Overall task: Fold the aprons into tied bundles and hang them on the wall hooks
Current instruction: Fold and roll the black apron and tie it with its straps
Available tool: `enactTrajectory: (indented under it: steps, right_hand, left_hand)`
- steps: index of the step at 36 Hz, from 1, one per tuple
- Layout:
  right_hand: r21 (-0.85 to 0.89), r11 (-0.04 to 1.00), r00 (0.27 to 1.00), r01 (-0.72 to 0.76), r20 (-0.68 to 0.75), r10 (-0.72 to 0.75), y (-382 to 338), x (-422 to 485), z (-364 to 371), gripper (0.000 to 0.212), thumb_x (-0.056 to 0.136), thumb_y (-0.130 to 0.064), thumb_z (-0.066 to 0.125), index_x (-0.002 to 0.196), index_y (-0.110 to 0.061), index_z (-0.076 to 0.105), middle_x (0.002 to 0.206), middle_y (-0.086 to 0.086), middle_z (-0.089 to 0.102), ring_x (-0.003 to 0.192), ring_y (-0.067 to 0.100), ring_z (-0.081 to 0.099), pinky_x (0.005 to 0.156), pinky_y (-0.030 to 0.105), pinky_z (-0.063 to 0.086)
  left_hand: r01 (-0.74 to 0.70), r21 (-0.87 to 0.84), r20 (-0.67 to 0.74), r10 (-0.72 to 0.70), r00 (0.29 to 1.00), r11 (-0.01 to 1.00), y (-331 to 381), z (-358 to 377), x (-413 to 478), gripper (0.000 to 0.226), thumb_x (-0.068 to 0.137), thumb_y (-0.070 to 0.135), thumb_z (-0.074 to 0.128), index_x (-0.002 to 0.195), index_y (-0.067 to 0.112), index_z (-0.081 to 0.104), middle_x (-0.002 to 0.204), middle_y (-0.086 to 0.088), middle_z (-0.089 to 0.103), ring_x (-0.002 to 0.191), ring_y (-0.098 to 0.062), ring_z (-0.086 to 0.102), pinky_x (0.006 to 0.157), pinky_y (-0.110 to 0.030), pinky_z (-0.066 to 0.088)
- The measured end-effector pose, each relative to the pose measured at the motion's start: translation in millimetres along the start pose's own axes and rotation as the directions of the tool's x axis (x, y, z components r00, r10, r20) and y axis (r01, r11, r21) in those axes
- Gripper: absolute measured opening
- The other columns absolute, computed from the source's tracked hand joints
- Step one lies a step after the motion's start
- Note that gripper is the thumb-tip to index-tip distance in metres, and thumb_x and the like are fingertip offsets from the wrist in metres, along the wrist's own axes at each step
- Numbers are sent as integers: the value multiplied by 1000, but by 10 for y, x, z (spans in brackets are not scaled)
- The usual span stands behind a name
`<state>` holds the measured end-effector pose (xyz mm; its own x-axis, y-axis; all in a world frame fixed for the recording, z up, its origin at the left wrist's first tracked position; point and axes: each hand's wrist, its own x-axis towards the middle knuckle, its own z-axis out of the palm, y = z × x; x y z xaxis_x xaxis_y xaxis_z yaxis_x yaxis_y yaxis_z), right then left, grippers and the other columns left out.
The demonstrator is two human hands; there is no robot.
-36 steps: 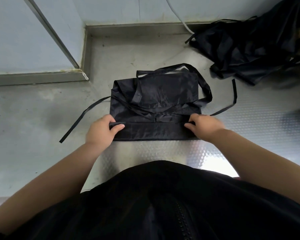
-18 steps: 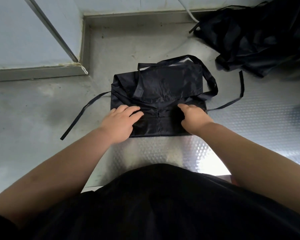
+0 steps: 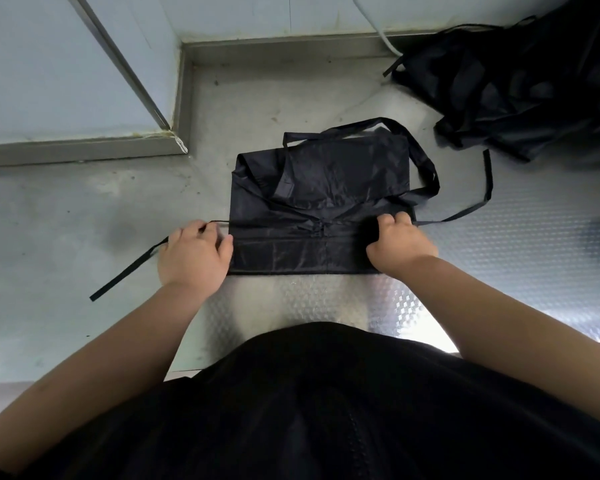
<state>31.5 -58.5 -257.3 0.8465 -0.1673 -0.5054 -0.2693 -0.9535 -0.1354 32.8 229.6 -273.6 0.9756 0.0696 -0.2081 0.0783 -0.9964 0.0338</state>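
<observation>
A black apron [image 3: 321, 199] lies folded into a flat rectangle on the steel counter [image 3: 534, 244], its neck loop at the far edge. My left hand [image 3: 193, 252] sits at the apron's left edge and pinches the left waist strap [image 3: 129, 271], which trails off to the near left. My right hand [image 3: 400, 244] rests on the apron's right side with curled fingers gripping the fabric where the right waist strap [image 3: 478, 206] leaves it. That strap curves away to the right.
A heap of more black aprons [image 3: 520, 84] lies at the far right of the counter. A white cable [image 3: 378, 26] runs down the back wall. A light blue wall panel [image 3: 49, 71] stands at the far left.
Both hands have slid outward from the middle of the fold. The left one has left the fabric and taken the left strap; the right one now grips the right edge.
</observation>
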Motion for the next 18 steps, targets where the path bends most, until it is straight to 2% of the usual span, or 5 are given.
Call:
enactTrajectory:
  steps: [3, 7, 10, 13, 18]
  right_hand:
    - [-26, 1000, 1000, -15, -20, 15, 36, -33, -15, 44, 89, -31, 45, 125, -6, 39, 122, 13, 38, 107, 35, 48, 74, 37, 43]
    - [-46, 998, 998, -44, -37, 42, 136, -28, -59, 57, 89, -47, 48, 128, -6, 39, 126, 14, 39, 112, 34, 48, 73, 38, 42]
    - [-28, 998, 998, -58, -31, 57, 236, -27, -72, 66, 87, -56, 50, 129, -6, 39, 127, 14, 39, 113, 33, 48, 81, 40, 47]
    - [-9, 999, 999, -46, -22, 46, 312, -53, -54, 72, 87, -60, 49, 130, -3, 38, 127, 15, 40, 112, 31, 50, 88, 41, 49]
    - [-72, 997, 1000, 0, -5, 0, 420, -179, -30, 64, 88, -60, 47, 122, -5, 44, 119, 12, 49, 98, 28, 57, 71, 36, 49]
  left_hand:
    - [35, -74, -83, -41, 996, 997, 44, 19, -76, 33, 92, 30, 53, 114, 7, 63, 140, -14, 43, 121, -38, 40, 91, -48, 37]
    - [-224, -120, -207, 197, 958, 967, 150, 29, -175, 34, 87, 24, 51, 113, 5, 62, 130, -17, 50, 113, -41, 49, 88, -52, 45]
    - [-397, -68, -54, 394, 918, 915, 324, 48, -238, 48, 96, 37, 34, 139, 19, 45, 150, -9, 33, 135, -32, 34, 107, -49, 30]
    - [-324, -56, 122, 328, 937, 944, 394, 146, -246, 51, 101, 42, 23, 150, 33, 12, 160, 3, 4, 146, -18, 3, 117, -39, 5]
    - [-296, -49, 113, 300, 947, 954, 393, 154, -364, 50, 98, 49, 28, 146, 36, 28, 156, 5, 23, 144, -19, 17, 113, -40, 17]
